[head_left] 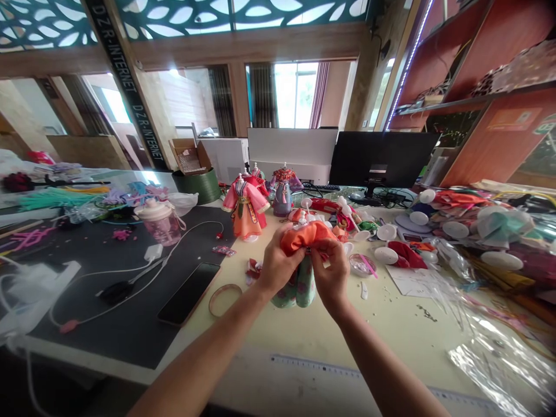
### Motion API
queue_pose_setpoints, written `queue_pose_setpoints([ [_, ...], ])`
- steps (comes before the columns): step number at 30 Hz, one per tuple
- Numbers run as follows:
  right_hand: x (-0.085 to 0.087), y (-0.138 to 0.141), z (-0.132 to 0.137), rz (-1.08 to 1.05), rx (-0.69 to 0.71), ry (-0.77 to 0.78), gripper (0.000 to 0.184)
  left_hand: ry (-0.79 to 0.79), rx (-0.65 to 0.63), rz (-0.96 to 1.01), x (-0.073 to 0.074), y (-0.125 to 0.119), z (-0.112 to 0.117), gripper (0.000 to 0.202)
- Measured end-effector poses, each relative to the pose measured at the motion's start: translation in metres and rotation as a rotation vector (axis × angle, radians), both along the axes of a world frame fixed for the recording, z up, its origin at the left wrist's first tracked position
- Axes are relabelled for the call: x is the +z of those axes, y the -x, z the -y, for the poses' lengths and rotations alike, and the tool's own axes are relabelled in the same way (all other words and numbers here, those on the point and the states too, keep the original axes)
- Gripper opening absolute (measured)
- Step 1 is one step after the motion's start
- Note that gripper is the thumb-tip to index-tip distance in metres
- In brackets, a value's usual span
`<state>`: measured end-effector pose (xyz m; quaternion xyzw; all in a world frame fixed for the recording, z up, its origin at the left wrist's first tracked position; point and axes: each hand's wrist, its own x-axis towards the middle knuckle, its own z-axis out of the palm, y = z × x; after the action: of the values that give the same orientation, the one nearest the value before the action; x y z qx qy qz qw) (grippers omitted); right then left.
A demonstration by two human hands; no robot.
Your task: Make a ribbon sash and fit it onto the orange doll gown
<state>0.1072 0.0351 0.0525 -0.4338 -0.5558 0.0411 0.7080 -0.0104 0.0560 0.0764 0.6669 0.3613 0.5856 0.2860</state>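
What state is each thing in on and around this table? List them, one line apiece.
Orange fabric: bunched, held in both hands
Left hand: closed on the fabric
Right hand: fingers pinched at the fabric's lower edge
Phone: face up, screen dark
Pink bottle: upright, lid on
Cardboard box: open
Doll in pink and orange: upright
Light strip: lit

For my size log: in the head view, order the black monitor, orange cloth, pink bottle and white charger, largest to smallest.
1. Black monitor
2. Orange cloth and pink bottle: too close to rank, the cloth partly hidden
3. White charger
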Motion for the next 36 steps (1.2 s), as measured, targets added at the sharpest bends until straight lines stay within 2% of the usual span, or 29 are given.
queue_pose_setpoints([
  [5,0.0,-0.008,0.003,-0.018,0.029,0.038,0.006,-0.026,0.029,-0.005,0.002,-0.002,0.002,0.05],
  [9,-0.001,-0.015,0.003,-0.068,0.101,0.119,0.011,-0.032,0.037,-0.011,0.003,-0.002,0.002,0.05],
  [15,0.002,-0.026,-0.006,-0.164,0.369,0.304,0.03,0.009,0.018,0.01,0.003,-0.003,0.002,0.05],
  [20,0.012,-0.035,-0.012,-0.217,0.514,0.38,0.029,0.021,0.002,0.01,0.004,-0.003,0.002,0.05],
  [25,0.02,-0.04,-0.01,-0.202,0.54,0.415,0.012,0.007,-0.006,0.005,0.004,-0.002,0.001,0.05],
  [32,0.024,-0.04,-0.007,-0.159,0.492,0.401,0.016,0.021,-0.005,-0.009,0.003,-0.003,0.001,0.052],
  [36,0.021,-0.039,-0.006,-0.193,0.522,0.377,0.017,0.021,-0.011,-0.006,0.004,-0.003,0.002,0.051],
])
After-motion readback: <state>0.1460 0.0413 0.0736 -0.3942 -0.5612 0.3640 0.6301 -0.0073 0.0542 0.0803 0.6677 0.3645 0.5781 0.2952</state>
